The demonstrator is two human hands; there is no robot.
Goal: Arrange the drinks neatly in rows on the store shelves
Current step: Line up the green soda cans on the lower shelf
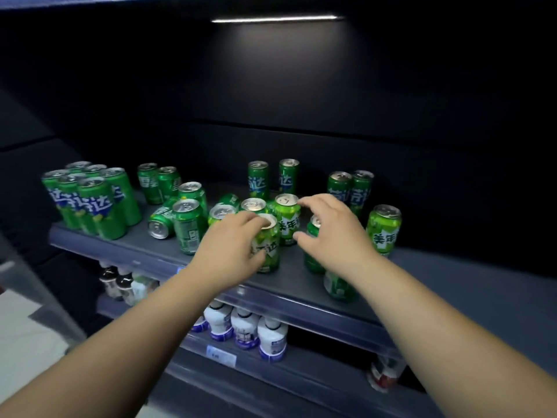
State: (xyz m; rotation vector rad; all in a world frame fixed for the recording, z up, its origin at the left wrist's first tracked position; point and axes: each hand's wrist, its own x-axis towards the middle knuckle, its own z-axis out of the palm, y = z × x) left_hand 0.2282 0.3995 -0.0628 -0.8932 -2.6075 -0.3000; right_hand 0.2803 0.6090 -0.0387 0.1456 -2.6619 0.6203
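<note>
On the store shelving, the largest surface is the dark back panel [331,86], lit from above by a narrow light strip [277,19]. Below it runs the grey upper shelf [437,273], which carries all the green drink cans; they stand in loose groups, not in rows. A lower shelf [301,377] holds white bottles [245,327] in a short line, with dark-capped bottles [116,282] further left and a blurred red-labelled item at far right. At the left end of the upper shelf a block of tall green cans [90,200] stands packed together, upright. Right of it is a smaller group, among which one can on its side [161,220] lies with its base toward the camera. Two tall cans [258,179] stand at the back centre and another pair [339,188] at back right. A short light-green can [384,230] stands alone at right. Both forearms reach in from below, hands apart. The left hand [232,248] grips the front centre can [268,248] near its top, fingers curled over the rim, thumb on the label; the can is upright on the shelf. The right hand [334,233] is arched with fingers spread above a partly hidden dark-green can [313,260], forefinger at the rim of a light-green can [287,218]; contact cannot be confirmed. A price tag [221,356] sits on the lower rail.
</note>
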